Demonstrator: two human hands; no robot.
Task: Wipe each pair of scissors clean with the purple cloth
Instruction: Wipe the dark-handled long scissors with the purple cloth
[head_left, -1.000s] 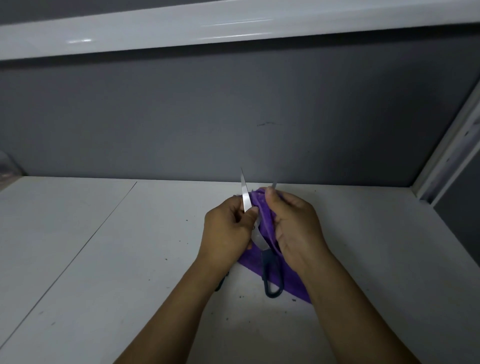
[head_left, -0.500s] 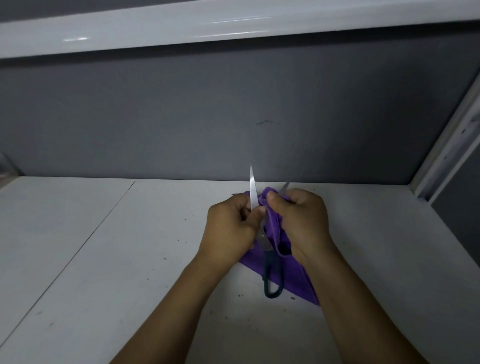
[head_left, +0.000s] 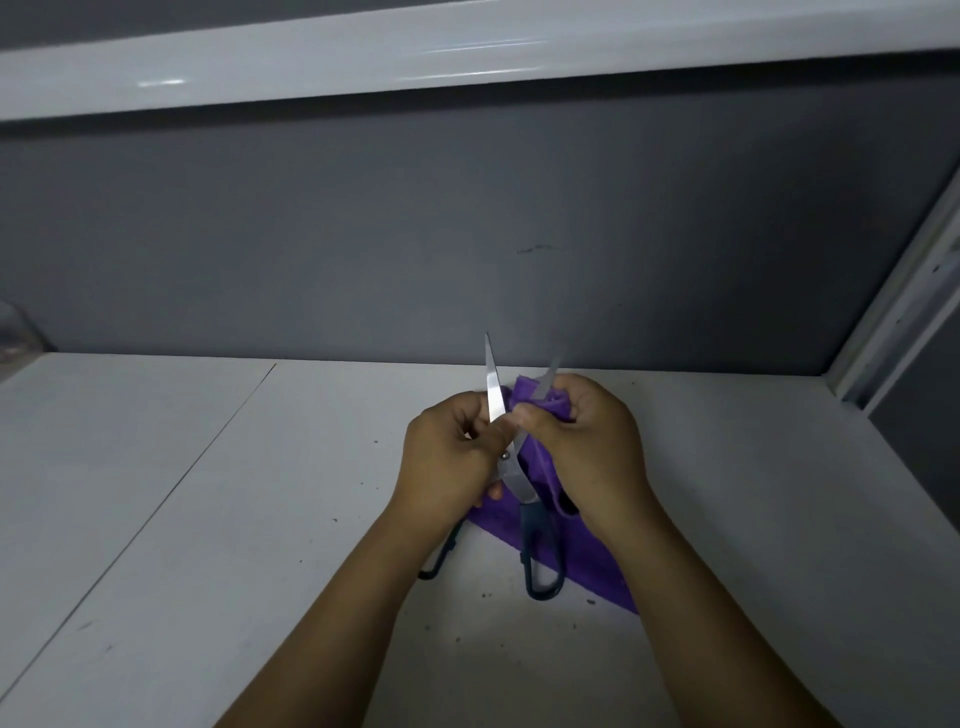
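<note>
Purple cloth (head_left: 589, 571) trails onto white table (head_left: 208, 519), roomy left, grey wall (head_left: 467, 234) behind | scissors (head_left: 519, 486) mid-table, blades spread upward, dark handles low | right hand (head_left: 597, 452) grips cloth round one blade | left hand (head_left: 447, 467) pinches bare blade

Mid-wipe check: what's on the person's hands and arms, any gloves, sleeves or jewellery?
Nothing worn shows. The left hand and right hand are bare, without gloves. The left forearm and right forearm are uncovered to the picture's bottom edge, with no sleeve in view. No watch, bracelet or ring is visible.
</note>
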